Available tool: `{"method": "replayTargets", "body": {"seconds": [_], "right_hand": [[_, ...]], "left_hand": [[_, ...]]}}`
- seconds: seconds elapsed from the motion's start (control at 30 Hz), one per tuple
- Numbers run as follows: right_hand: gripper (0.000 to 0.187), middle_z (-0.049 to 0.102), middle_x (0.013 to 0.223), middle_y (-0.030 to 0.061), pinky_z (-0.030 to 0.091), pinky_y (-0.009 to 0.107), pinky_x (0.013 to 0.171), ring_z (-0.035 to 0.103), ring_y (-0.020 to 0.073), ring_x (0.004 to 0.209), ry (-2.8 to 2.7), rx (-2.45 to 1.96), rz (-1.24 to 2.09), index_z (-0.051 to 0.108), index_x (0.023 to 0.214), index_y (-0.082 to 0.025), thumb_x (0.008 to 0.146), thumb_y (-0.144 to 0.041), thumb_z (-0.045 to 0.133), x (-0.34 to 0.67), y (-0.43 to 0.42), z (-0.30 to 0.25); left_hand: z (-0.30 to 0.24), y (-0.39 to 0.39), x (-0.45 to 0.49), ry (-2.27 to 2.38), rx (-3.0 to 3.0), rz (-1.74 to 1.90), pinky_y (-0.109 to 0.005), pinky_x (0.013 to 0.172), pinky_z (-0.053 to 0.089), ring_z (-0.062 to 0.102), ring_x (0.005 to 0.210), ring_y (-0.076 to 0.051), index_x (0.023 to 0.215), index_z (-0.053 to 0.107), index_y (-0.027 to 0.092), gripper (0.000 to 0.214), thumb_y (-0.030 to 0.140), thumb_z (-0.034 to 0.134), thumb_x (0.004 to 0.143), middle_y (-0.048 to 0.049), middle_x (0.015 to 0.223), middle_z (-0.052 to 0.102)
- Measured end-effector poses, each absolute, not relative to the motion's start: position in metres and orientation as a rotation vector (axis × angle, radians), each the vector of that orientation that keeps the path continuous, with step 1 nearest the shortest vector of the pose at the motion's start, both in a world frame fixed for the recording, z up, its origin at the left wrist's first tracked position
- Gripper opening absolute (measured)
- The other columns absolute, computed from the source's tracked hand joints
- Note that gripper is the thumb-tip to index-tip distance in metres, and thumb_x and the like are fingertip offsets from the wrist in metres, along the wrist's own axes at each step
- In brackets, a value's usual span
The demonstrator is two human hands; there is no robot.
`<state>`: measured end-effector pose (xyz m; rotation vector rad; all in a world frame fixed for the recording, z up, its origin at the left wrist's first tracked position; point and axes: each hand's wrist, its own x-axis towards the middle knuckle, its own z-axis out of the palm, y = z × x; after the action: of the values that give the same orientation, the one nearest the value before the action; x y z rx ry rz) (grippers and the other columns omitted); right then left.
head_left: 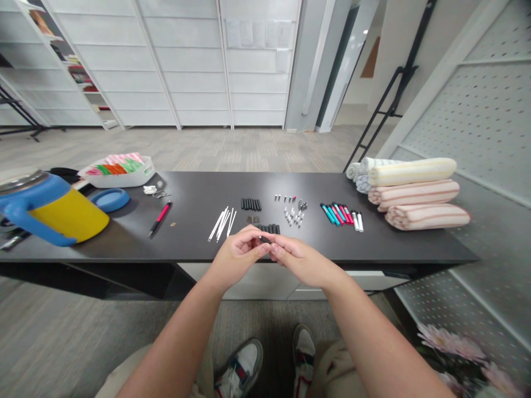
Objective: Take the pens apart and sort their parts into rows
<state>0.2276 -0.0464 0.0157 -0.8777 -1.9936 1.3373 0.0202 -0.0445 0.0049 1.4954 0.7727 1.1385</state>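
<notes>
The left hand and right hand close their grip on a tiny dark part, mostly hidden between the fingertips, at lower centre of the frame, above the front edge of the black surface.

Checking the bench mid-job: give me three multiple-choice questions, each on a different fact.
1. How do the left hand and right hand stand? A flat on the table; B fingertips together by the table's front edge; C far apart.
2. Where do the short black tubes lie? A just beyond the hands; B in a white basket; C on the floor.
3. What colour is the lone pen? A green; B yellow; C red.

1 B: the fingers meet. 2 A: they lie on the tabletop. 3 C: its barrel shows red.
</notes>
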Motion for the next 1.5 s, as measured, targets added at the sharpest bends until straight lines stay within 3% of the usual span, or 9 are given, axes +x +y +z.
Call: {"method": "replayTargets", "body": {"seconds": [0.2,0.5,0.9,1.03,1.13,1.2,1.33,1.5], "right_hand": [[0.046,0.048,0.077,-0.0019,0.038,0.025,0.066,0.043,0.0129,0.071,-1.982,-0.913,1.291,0.070,0.114,-0.016,0.109,-0.052,0.042,0.221,-0.047,0.018],[0.042,0.069,0.101,0.0045,0.047,0.030,0.086,0.059,0.0173,0.092,-1.988,-0.879,1.212,0.072,0.116,-0.017,0.108,-0.050,0.047,0.218,-0.047,0.022],[0.046,0.067,0.093,0.0053,0.049,0.035,0.092,0.059,0.0212,0.095,-1.973,-0.858,1.210,0.070,0.098,-0.018,0.106,-0.057,0.047,0.216,-0.045,0.019],[0.050,0.057,0.082,0.0010,0.049,0.030,0.079,0.053,0.0164,0.081,-1.951,-0.867,1.320,0.065,0.100,-0.018,0.106,-0.063,0.044,0.217,-0.045,0.019],[0.054,0.045,0.072,-0.0029,0.044,0.026,0.063,0.043,0.0124,0.065,-1.915,-0.854,1.515,0.056,0.085,-0.019,0.105,-0.067,0.041,0.221,-0.045,0.018],[0.055,0.047,0.072,-0.0022,0.046,0.027,0.064,0.046,0.0128,0.065,-1.910,-0.789,1.616,0.053,0.080,-0.020,0.105,-0.068,0.041,0.225,-0.043,0.018],[0.050,0.052,0.076,-0.0009,0.049,0.030,0.070,0.052,0.0144,0.071,-1.889,-0.720,1.698,0.058,0.089,-0.018,0.104,-0.064,0.047,0.233,-0.040,0.018],[0.053,0.044,0.077,-0.0034,0.034,0.024,0.056,0.038,0.0110,0.064,-1.852,-0.806,1.765,0.064,0.102,-0.016,0.103,-0.067,0.048,0.235,-0.039,0.019]], "left_hand": [[-0.005,-0.042,0.018,0.745,1.379,1.133,-0.028,0.077,0.053,0.059,0.080,-0.013,0.108,0.079,0.020,0.023,0.035,0.080,0.090,-0.0034,0.095,0.062],[-0.007,-0.042,0.017,0.712,1.334,1.140,-0.030,0.081,0.054,0.060,0.083,-0.015,0.106,0.080,0.020,0.022,0.034,0.081,0.089,-0.0036,0.095,0.060],[-0.007,-0.042,0.016,0.691,1.319,1.168,-0.029,0.079,0.052,0.058,0.084,-0.015,0.104,0.082,0.021,0.021,0.034,0.082,0.088,-0.0036,0.092,0.059],[-0.009,-0.041,0.016,0.673,1.304,1.182,-0.027,0.075,0.049,0.057,0.079,-0.013,0.105,0.082,0.022,0.018,0.031,0.081,0.089,-0.0019,0.089,0.058],[-0.009,-0.041,0.017,0.647,1.297,1.181,-0.024,0.068,0.046,0.053,0.071,-0.010,0.106,0.082,0.021,0.019,0.031,0.081,0.090,-0.0005,0.085,0.057],[-0.009,-0.041,0.017,0.649,1.299,1.173,-0.024,0.067,0.046,0.054,0.070,-0.010,0.106,0.082,0.021,0.021,0.032,0.081,0.089,-0.0011,0.087,0.058],[-0.008,-0.042,0.018,0.683,1.304,1.164,-0.027,0.074,0.051,0.060,0.078,-0.012,0.105,0.082,0.020,0.022,0.034,0.082,0.088,-0.0035,0.096,0.062],[-0.008,-0.042,0.020,0.594,1.249,1.178,-0.031,0.073,0.053,0.065,0.070,-0.012,0.107,0.079,0.021,0.020,0.034,0.079,0.091,0.0000,0.087,0.059]]}}
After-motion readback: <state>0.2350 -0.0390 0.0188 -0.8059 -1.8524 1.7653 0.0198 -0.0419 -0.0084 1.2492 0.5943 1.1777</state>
